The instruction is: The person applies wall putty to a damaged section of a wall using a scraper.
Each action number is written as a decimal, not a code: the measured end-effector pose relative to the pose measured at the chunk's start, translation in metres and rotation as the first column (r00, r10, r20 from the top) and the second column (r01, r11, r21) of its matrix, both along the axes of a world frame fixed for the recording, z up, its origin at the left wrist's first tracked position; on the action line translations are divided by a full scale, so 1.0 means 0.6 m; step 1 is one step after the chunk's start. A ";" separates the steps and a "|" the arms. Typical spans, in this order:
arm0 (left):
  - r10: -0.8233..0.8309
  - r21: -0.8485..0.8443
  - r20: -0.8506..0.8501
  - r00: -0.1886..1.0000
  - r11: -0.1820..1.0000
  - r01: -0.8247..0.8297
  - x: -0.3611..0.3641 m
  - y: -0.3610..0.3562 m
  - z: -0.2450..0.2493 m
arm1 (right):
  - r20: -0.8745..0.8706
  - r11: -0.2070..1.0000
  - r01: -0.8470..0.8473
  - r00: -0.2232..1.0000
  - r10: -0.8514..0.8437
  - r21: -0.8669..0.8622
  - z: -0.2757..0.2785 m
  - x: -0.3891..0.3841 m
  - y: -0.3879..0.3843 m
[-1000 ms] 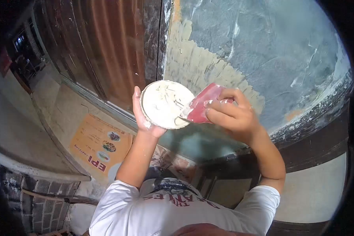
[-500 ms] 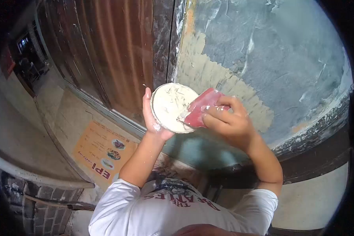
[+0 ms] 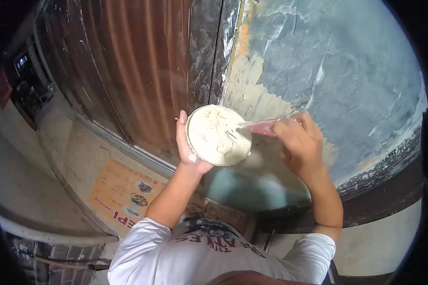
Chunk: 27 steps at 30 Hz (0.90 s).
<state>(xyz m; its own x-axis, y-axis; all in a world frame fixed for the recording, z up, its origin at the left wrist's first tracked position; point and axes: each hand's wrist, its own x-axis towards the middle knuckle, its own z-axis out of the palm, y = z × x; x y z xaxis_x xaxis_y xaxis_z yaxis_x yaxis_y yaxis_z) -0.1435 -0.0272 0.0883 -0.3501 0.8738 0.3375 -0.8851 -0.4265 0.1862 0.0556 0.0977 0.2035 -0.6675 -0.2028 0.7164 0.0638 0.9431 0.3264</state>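
My left hand (image 3: 190,152) holds a round container of pale putty (image 3: 218,137) from its left side and underneath, thumb up along the rim. White smears mark the palm. In my right hand (image 3: 302,145) is a red scraper (image 3: 263,127), pinched between thumb and fingers and turned nearly edge-on. Its tip is at the right rim of the container, over the edge of the putty. Behind both hands, a grey-blue wall panel (image 3: 352,90) carries a patch of cream putty (image 3: 257,97) along its left and lower part.
Brown wooden panelling (image 3: 138,61) stands at the left beside a dark post (image 3: 204,52). An orange printed poster (image 3: 121,190) lies at the lower left, near a curved ledge (image 3: 52,232). A dark curved edge (image 3: 375,206) runs below the grey-blue panel.
The red scraper has moved right, from the middle of the putty to the rim, and turned edge-on. My right hand has tilted upward. The container appears slightly lower and further right.
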 end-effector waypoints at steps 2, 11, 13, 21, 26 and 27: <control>0.010 -0.013 -0.003 1.000 1.000 -0.010 -0.010 0.004 0.000 | -0.016 0.999 0.049 0.999 -0.049 -0.001 0.019 -0.009 0.010; 0.067 -0.076 -0.005 0.998 0.995 -0.067 -0.057 0.013 -0.022 | -0.299 0.955 0.258 0.909 -0.291 -0.145 0.096 -0.062 0.068; 0.071 -0.080 -0.005 0.997 0.994 -0.071 -0.063 0.008 -0.020 | -0.200 0.930 0.325 0.913 -0.356 -0.169 0.085 -0.070 0.072; 0.109 -0.104 0.019 0.994 0.989 -0.106 -0.084 0.000 -0.031 | -0.243 0.905 0.331 0.885 -0.396 -0.268 0.093 -0.073 0.063; 0.075 -0.047 0.044 0.996 0.996 -0.072 -0.090 -0.003 -0.038 | -0.201 0.938 0.307 0.920 -0.336 -0.161 0.060 -0.075 0.062; 0.109 -0.085 0.030 0.994 0.991 -0.106 -0.091 -0.002 -0.040 | -0.152 0.923 0.346 0.916 -0.371 -0.169 0.055 -0.080 0.060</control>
<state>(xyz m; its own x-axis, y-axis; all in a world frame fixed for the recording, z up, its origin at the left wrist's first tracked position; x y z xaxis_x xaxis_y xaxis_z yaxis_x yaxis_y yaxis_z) -0.1984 -0.0283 0.0644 -0.4536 0.8549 0.2518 -0.8413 -0.5040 0.1953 0.0077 0.1335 0.2364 -0.5365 0.1337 0.8332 0.4506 0.8802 0.1489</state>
